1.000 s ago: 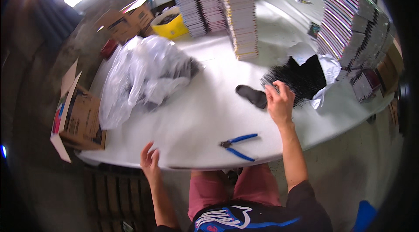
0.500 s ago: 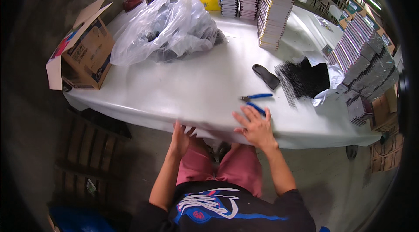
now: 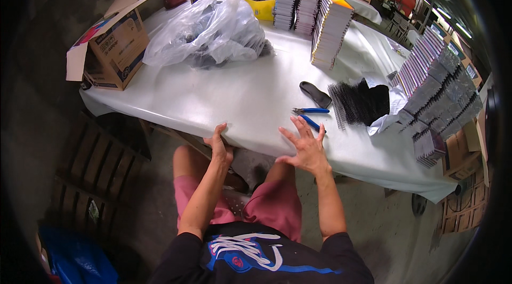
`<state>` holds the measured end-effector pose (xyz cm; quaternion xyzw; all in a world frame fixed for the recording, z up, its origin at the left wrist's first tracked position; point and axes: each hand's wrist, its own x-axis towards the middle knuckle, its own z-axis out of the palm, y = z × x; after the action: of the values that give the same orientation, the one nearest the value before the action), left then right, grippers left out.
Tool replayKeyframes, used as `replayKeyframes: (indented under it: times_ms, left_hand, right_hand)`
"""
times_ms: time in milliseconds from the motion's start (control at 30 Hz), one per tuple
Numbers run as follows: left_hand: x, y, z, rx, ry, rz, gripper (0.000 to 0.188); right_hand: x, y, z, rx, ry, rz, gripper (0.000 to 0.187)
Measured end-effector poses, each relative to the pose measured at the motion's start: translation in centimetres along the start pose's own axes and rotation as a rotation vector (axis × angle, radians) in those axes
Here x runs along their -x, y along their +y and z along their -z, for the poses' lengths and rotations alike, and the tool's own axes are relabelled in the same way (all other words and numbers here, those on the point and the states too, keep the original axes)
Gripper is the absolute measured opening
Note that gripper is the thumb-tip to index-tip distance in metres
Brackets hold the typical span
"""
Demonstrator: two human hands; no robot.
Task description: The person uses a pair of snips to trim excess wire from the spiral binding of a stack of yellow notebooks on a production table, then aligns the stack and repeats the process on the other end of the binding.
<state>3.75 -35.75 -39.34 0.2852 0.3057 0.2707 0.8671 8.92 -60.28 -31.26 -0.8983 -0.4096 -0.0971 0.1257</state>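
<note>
My left hand (image 3: 219,148) is at the near edge of the table (image 3: 186,108), thumb up over the white cover and fingers curled below the edge, partly hidden. Fingers spread and slightly bent, my right hand (image 3: 306,150) is held over the near edge with nothing in it. Just beyond its fingertips lie blue-handled cutting pliers (image 3: 316,110), jaws pointing left. Behind them rests a long dark object (image 3: 314,94) whose kind I cannot make out. To its right is a bundle of black spiral binding coils (image 3: 368,102) on white wrapping.
A clear plastic bag (image 3: 213,33) with dark contents sits left of centre. Cardboard boxes (image 3: 114,52) stand at the left. Spiral-bound book stacks (image 3: 329,33) rise at the back, beside a yellow container (image 3: 262,9). More wrapped stacks (image 3: 442,92) fill the right side. People are beyond the table.
My view has shifted, and my knees now show clear of the table edge. The right hand has lifted back from beside the pliers, fingers spreading. My left thumb has come up over the edge.
</note>
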Motion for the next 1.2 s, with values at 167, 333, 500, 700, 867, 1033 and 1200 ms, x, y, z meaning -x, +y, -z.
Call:
replayKeyframes:
  times_ms: [167,333,500,700,867,1033,1200]
  left_hand:
    - [-0.8,-0.2,1.0,0.034,-0.058,0.023,0.061]
    - [-0.7,0.4,1.8,-0.134,0.018,0.166,0.071]
    - [-0.1,2.1,2.7,-0.230,-0.274,0.270,0.089]
    - [-0.5,0.8,4.8,-0.123,-0.509,0.373,0.072]
    - [-4.3,2.7,10.3,-0.155,-0.757,0.745,0.067]
    - [-6.7,12.0,15.4,-0.351,-0.507,0.947,0.059]
    - [-12.4,22.1,28.2,-0.260,0.099,0.307,0.037]
  right_hand:
    - [0.1,-0.1,-0.9,0.162,-0.057,0.057,0.094]
    - [-0.4,-0.7,-0.8,0.097,-0.106,-0.070,0.092]
    - [-0.9,-4.5,-1.0,0.142,-0.109,-0.268,0.096]
    - [-10.5,-14.9,-3.7,0.037,-0.086,0.153,0.096]
    - [-22.1,-22.0,-2.9,0.094,-0.497,0.338,0.081]
    - [-27.4,-25.8,-3.4,0.044,-0.575,0.254,0.080]
    - [-30.3,-31.0,-5.5,0.093,-0.762,0.287,0.095]
